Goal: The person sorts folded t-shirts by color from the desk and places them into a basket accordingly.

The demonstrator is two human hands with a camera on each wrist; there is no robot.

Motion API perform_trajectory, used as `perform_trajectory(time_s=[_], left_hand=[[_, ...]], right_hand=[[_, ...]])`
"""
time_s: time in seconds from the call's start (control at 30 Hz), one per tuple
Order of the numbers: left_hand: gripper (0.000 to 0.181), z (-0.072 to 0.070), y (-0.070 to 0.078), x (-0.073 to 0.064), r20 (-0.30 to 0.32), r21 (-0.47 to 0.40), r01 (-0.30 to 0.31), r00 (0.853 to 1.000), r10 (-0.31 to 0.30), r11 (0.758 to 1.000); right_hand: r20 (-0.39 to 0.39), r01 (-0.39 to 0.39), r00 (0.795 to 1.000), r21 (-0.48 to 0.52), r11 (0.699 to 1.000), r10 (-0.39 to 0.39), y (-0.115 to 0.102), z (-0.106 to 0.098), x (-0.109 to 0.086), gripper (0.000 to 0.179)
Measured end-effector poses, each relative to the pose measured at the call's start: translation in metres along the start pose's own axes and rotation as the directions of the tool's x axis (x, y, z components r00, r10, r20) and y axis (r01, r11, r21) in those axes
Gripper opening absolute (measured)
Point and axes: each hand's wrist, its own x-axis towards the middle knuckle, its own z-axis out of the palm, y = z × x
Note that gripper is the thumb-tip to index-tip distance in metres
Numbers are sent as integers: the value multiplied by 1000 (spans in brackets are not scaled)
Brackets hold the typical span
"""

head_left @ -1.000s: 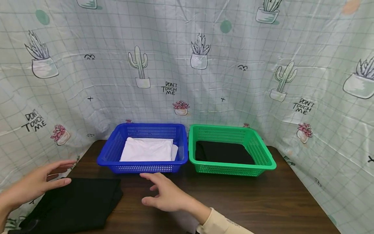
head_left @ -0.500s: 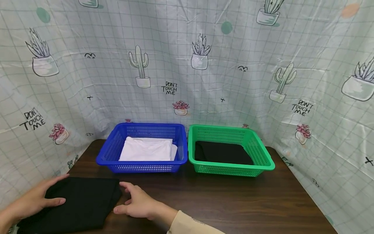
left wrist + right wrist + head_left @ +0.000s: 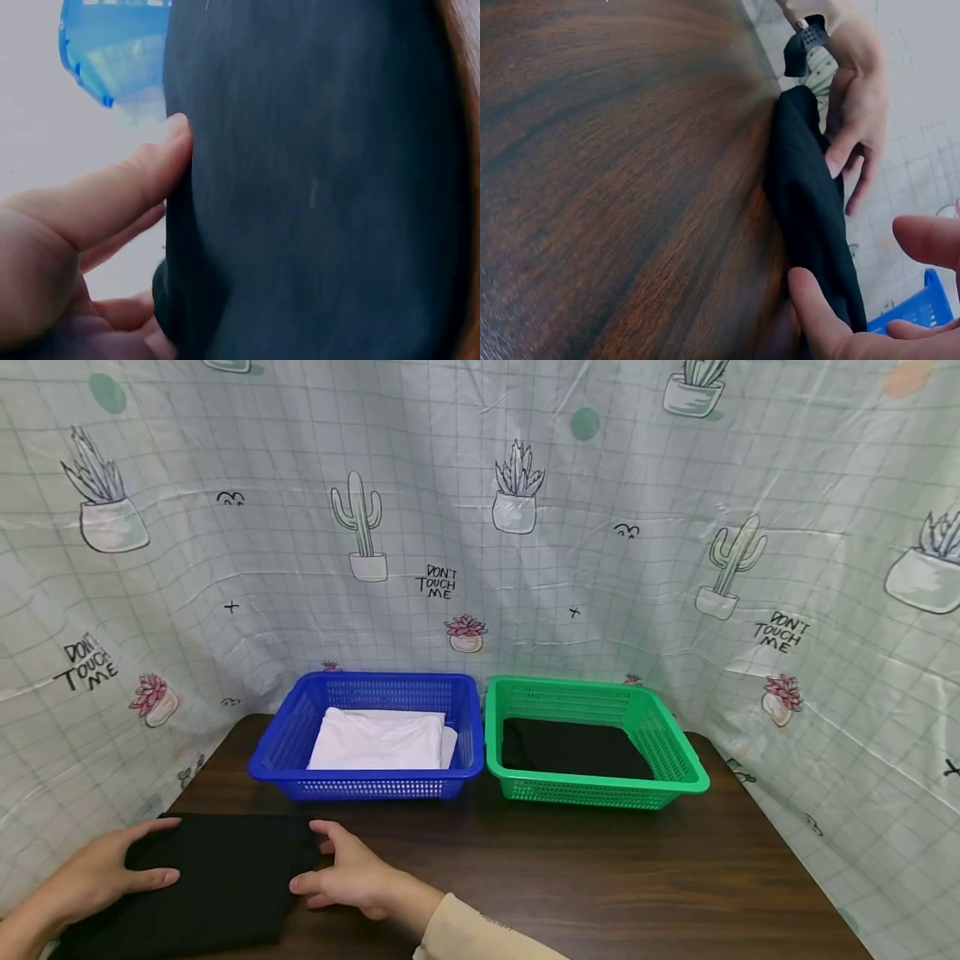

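A folded black cloth (image 3: 225, 885) lies at the left front of the table. My left hand (image 3: 97, 877) rests on its left side, thumb on top and fingers spread toward the far edge. At the right edge is my right hand (image 3: 356, 872), with thumb and forefinger apart and the tips close to the fabric. The left wrist view has the left thumb (image 3: 127, 187) against the edge of the cloth (image 3: 322, 180); the other fingers are partly hidden. In the right wrist view, the right thumb (image 3: 814, 307) touches the cloth (image 3: 810, 195), while a finger stands off from it.
A blue basket (image 3: 367, 789) holding folded white cloth (image 3: 378, 742) stands at the back of the dark wooden table (image 3: 585, 877). Beside it on the right, a green basket (image 3: 592, 787) contains folded black cloth (image 3: 573, 747). A cactus-print curtain (image 3: 480, 543) hangs behind and at both sides.
My right hand has moved left to the right edge of the black cloth. My left hand has come down onto its left side. The cloth's near right corner has shifted slightly right.
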Motion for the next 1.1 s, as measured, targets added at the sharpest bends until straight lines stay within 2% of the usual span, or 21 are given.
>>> perform_trajectory(time_s=[0.2,0.37,0.47,0.6,0.67,0.77,0.83,0.9,0.97,1.03,1.1], left_hand=[[79,6,6,-1,13,-70,-24,1000,25,997],[81,10,5,1,0,-29,-7,1000,7,1000],[84,10,6,2,4,-34,11,1000,-11,999],[84,9,12,2,27,-80,26,999,-24,996],[84,9,14,1,57,-150,43,998,-35,988],[83,9,16,2,124,-290,83,991,-48,953],[85,9,17,3,176,-392,120,983,-54,912],[83,9,17,3,212,-451,120,977,-24,884],[73,9,16,2,243,-514,108,970,23,851],[64,9,15,1,257,-565,77,963,87,822],[54,10,18,-1,257,-608,63,959,121,792]], right_hand=[[-35,-16,999,9,1000,16,-1,0,-2,72],[-58,-19,998,17,1000,20,-1,3,-2,71],[-81,-12,997,25,1000,14,1,5,0,71],[-111,-4,994,50,999,10,4,10,5,70],[-120,3,993,46,999,3,6,15,7,70],[-141,16,990,9,1000,-15,8,18,8,71],[-152,29,988,-21,999,-32,10,17,8,72],[-150,39,988,-40,998,-45,12,12,8,74],[-134,47,990,-55,997,-54,13,5,9,76],[-119,51,991,-86,995,-61,14,-3,8,77],[-100,56,993,-112,992,-67,14,-13,5,78]])
